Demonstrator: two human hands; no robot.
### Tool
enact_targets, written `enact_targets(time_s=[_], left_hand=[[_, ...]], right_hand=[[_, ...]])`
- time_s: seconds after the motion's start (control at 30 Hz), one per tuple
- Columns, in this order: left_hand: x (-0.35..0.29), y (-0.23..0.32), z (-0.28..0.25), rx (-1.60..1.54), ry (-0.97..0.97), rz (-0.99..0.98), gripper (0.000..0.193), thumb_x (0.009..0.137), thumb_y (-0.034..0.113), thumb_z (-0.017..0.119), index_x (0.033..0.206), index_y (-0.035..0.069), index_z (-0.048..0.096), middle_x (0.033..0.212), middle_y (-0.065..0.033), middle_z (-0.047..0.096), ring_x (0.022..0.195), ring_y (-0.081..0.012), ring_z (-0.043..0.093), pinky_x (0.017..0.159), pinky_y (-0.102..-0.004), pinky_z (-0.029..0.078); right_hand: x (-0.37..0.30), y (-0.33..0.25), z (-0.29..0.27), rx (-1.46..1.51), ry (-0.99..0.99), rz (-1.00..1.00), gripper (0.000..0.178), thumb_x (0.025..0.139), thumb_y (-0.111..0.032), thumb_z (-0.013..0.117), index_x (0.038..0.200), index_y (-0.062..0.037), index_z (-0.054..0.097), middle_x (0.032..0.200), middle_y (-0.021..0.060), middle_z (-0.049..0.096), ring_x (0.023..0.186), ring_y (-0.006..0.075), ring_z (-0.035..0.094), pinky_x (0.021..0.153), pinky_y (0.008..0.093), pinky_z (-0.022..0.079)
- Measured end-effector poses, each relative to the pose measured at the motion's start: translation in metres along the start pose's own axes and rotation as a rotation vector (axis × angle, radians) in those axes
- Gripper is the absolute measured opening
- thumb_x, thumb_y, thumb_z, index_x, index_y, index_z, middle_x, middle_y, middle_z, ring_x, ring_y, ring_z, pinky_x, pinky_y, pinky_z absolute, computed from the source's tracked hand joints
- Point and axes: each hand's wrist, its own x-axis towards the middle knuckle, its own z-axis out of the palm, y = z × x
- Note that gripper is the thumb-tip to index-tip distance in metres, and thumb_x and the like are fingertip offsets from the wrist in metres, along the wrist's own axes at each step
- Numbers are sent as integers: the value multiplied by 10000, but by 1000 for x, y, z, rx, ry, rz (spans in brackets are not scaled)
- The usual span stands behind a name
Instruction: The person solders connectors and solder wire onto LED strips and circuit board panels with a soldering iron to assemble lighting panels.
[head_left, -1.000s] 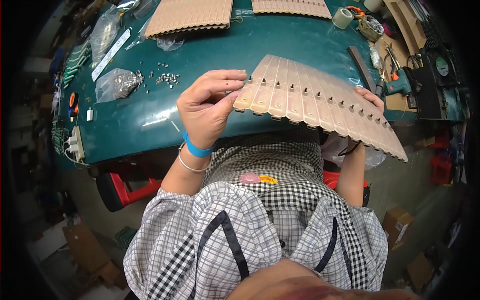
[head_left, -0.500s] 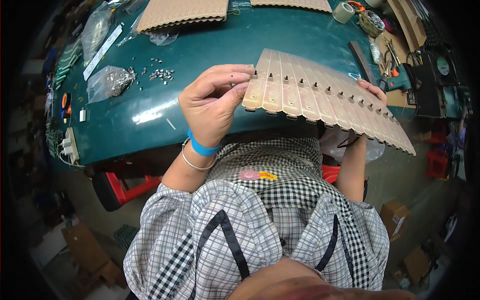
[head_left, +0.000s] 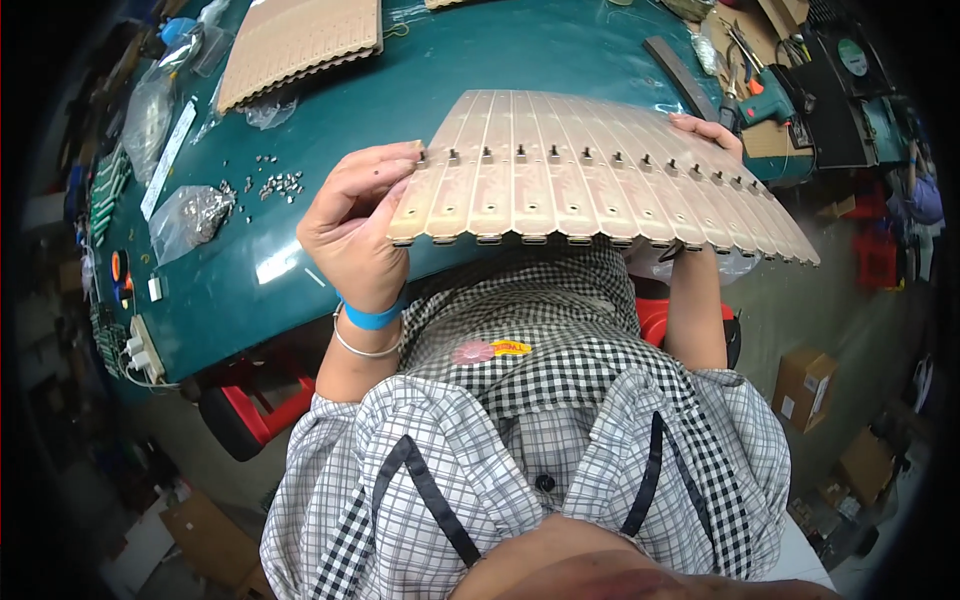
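Pinching the panel (head_left: 580, 185) by its left edge, L hand (head_left: 350, 225) has thumb & fingers narrow, next to the end one of the small black-tipped parts (head_left: 553, 152). R hand (head_left: 708, 133) holds the far right edge, fingers curled over; palm's hidden underneath. Panel's up off the green table (head_left: 480, 70), tilted, over its near edge. Prob. light for its width, thin & fairly stiff, maybe w/ some flex along the strip lines. Face looks smooth, so might slip a bit. Best hold: L & R edges, approx. mid-length, clear of the upright parts & the metal connectors (head_left: 580, 240) along the near scalloped edge, which seem easiest to knock or bend.
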Motion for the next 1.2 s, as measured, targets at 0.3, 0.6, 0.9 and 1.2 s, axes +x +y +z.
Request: enact_targets(time_s=[0.3, 0.6, 0.9, 1.2], left_hand=[[-3, -5, -10, 63, -20, -13, 209, 773, -30, 755, 955, -38, 654, 1022, -210, 685, 925, -255, 678, 847, -354, 548], [-3, -7, -14, 75, -76, 25, 231, 780, -20, 750, 982, -35, 639, 1018, -208, 679, 944, -264, 671, 865, -370, 546], [-2, -4, -16, 94, -116, 27, 132, 852, -55, 650, 975, -11, 627, 1048, -216, 667, 949, -263, 657, 847, -369, 550], [-4, -2, -21, 111, -143, 17, 135, 865, -46, 645, 992, -6, 622, 1055, -214, 664, 964, -258, 655, 852, -367, 553]], right_hand=[[1, -6, -2, -53, -79, 32, 473, 846, -284, 724, 1132, 19, 500, 1103, 174, 636, 1005, 212, 621, 927, 345, 488], [-2, -7, -4, -102, -105, 10, 501, 861, -341, 703, 1138, 13, 483, 1122, 164, 613, 1057, 223, 598, 956, 357, 468], [-4, -13, 2, -46, -78, 56, 303, 876, -167, 664, 1128, -31, 568, 1082, 69, 627, 973, 152, 616, 873, 286, 506], [-6, -11, -1, 90, -86, 51, 240, 884, -109, 630, 1108, -26, 604, 1085, 57, 628, 979, 142, 616, 866, 263, 507]])
